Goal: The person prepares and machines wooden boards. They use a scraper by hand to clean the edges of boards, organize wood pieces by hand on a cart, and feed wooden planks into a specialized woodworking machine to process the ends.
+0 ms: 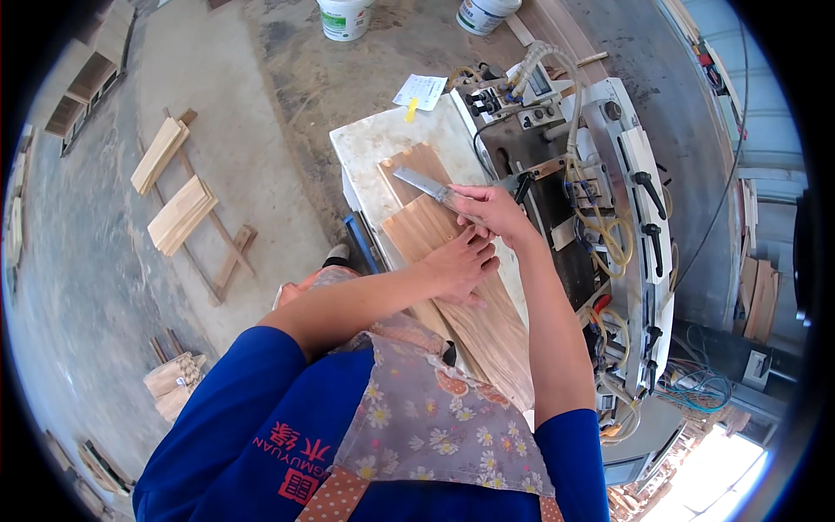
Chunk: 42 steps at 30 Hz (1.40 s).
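Trimming looks to be the step in hand: the left hand (pixel 461 265) lies flat, open, pinning veneer (pixel 452 287) on the white table (pixel 365 143) while the right hand (pixel 487 209) grips a knife (pixel 424 184), whose next cut needs steady pressure.

This is a woodworking workshop. A rough concrete floor (pixel 261 104) spreads to the left, with stacks of cut wooden boards (pixel 181 214) resting on timber rails. On the right stands a white machine (pixel 626 217) strung with hoses and cables beside a worn white worktop (pixel 374 143) carrying thin veneer sheets (pixel 474 313). Two white plastic buckets (pixel 345 17) sit at the far side.
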### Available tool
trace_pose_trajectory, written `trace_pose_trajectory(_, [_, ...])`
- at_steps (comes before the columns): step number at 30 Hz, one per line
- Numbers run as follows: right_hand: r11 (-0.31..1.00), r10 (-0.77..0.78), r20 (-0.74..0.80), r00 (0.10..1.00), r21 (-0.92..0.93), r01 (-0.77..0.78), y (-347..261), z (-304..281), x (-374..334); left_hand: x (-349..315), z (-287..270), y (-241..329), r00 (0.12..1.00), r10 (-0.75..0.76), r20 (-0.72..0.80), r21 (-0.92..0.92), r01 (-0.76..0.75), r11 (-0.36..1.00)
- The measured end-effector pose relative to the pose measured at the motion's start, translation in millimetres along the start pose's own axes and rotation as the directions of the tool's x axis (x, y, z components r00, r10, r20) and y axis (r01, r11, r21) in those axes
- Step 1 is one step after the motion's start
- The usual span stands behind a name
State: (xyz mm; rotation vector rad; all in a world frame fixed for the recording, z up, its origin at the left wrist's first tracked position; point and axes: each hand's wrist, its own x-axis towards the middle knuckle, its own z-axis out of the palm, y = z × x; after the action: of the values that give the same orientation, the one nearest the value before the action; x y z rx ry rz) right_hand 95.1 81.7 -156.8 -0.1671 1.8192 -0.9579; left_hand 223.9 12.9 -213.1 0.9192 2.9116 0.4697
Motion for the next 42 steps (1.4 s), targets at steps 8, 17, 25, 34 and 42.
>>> trace_pose_trajectory(8, [0.995, -0.054, -0.031, 0.998, -0.082, 0.052, -15, 16, 12, -1, 12, -2, 0.999, 0.012, -0.049, 0.0, -0.012, 1.0])
trace_pose_trajectory(17, [0.999, -0.033, -0.023, 0.999, -0.01, 0.032, -4, 2, 5, 0, -3, 1, 1.0, -0.01, 0.012, -0.027, 0.01, 1.0])
trace_pose_trajectory(25, [0.773, -0.438, -0.202, 0.876, -0.583, 0.252, -10, 22, 9, 1, 1, 0, 0.994, 0.006, 0.105, -0.068, 0.001, 0.998])
trace_pose_trajectory(34, [0.992, -0.097, -0.089, 0.991, -0.088, 0.089, -15, 19, 8, 1, -4, -2, 0.991, 0.0, 0.133, -0.073, 0.01, 0.997])
trace_pose_trajectory(42, [0.994, -0.07, -0.095, 0.993, -0.089, 0.061, -15, 21, 9, 0, -4, -1, 0.991, 0.003, 0.134, -0.056, 0.004, 0.998])
